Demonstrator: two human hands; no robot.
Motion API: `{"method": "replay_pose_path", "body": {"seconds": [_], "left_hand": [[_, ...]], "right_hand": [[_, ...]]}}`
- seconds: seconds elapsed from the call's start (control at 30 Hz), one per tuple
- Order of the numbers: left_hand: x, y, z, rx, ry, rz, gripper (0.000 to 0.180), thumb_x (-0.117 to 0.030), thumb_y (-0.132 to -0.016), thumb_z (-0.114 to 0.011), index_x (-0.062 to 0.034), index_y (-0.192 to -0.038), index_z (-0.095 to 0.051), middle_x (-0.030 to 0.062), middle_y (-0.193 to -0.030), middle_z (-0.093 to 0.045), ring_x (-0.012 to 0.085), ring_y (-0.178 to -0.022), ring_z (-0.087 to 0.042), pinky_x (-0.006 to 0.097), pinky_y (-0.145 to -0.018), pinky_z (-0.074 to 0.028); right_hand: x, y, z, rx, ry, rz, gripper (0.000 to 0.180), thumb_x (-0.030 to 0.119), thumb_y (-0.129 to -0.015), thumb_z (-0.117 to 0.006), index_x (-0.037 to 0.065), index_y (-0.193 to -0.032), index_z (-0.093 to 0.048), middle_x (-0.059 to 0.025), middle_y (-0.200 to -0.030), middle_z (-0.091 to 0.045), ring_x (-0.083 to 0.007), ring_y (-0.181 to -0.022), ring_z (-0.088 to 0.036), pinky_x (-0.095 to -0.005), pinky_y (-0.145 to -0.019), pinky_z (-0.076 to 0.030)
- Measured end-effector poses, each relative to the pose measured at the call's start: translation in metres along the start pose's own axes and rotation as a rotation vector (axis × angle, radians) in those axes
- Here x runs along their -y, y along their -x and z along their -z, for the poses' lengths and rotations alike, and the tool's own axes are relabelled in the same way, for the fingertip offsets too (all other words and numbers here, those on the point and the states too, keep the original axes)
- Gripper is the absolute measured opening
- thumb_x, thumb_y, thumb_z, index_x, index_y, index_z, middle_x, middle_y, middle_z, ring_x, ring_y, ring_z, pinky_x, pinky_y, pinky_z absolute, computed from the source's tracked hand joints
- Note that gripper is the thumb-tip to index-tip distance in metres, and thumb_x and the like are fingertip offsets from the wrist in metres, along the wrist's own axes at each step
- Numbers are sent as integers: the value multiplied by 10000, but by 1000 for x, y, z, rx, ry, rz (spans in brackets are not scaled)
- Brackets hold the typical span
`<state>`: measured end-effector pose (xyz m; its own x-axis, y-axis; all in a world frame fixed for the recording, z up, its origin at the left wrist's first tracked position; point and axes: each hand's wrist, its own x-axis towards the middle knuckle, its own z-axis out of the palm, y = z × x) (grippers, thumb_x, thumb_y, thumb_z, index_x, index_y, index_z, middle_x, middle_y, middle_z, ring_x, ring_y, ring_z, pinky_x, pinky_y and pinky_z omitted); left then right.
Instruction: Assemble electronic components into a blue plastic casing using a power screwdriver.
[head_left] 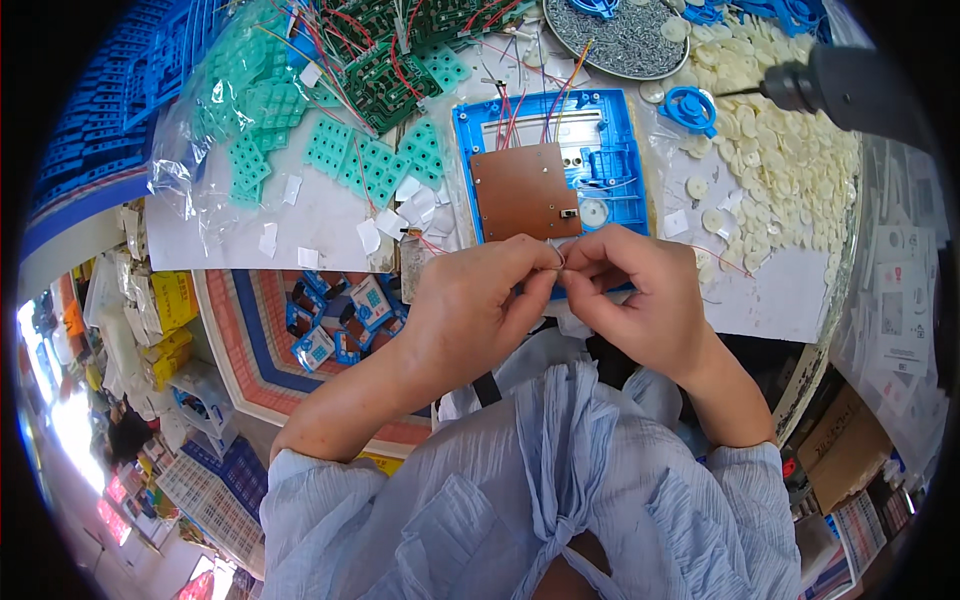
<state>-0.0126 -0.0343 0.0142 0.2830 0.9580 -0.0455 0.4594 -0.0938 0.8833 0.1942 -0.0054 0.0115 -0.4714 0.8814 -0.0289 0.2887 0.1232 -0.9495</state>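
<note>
At the near edge of a blue plastic housing (628, 150), my left hand (478, 290) and my right hand (640, 290) meet with fingertips pinched together. Between them runs a thin wire (561, 258), mostly hidden by the fingers. Inside the housing lies a brown circuit board (522, 190) with a small black switch (569, 213) at its lower right. A round white disc (593, 212) sits beside the board. Red, yellow and dark wires rise from the housing's far side.
Green circuit boards (380, 85) and teal rubber keypads (345, 155) lie at the left. A screw tray (600, 45) stands behind; cream discs (780, 170) spread to the right, with a dark power screwdriver (840, 88) above them. Small blue boxed units (370, 300) fill a striped container.
</note>
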Motion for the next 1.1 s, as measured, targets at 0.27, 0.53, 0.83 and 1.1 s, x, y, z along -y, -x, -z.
{"method": "replay_pose_path", "body": {"seconds": [0.27, 0.53, 0.83, 1.1], "left_hand": [[-5, -10, 14, 146, 247, 373, 91, -33, -1000, -600, 11, -1079, -607, 32, -839, -683, 56, -693, -644, 224, -612, -532], [-3, -31, 27, 274, 583, 569, 185, -39, -999, -590, 14, -1169, -542, 73, -900, -701, 128, -756, -716, 254, -664, -599], [-7, -25, 24, 204, 82, 305, 225, 7, -913, -661, -11, -1108, -552, 43, -827, -682, 72, -635, -646, 240, -531, -481], [-8, -11, 6, -45, -229, 97, 186, 32, -868, -693, -27, -927, -526, 68, -704, -607, 140, -570, -640, 285, -518, -471]], "right_hand": [[-13, -7, 0, -28, 381, 493, 239, 59, -724, -795, 44, -935, -684, -105, -1000, -734, -268, -809, -726, -348, -667, -591], [-17, -6, 2, 19, 471, 572, 214, 94, -730, -773, 53, -927, -701, -84, -1081, -731, -232, -832, -720, -328, -654, -582], [-10, -10, 7, 14, 674, 528, 171, 128, -712, -707, 81, -875, -723, -30, -968, -666, -219, -925, -622, -297, -644, -537], [-10, -3, 3, 20, 613, 489, 290, 153, -672, -736, 64, -948, -735, -30, -887, -594, -220, -846, -566, -347, -656, -474]]}}
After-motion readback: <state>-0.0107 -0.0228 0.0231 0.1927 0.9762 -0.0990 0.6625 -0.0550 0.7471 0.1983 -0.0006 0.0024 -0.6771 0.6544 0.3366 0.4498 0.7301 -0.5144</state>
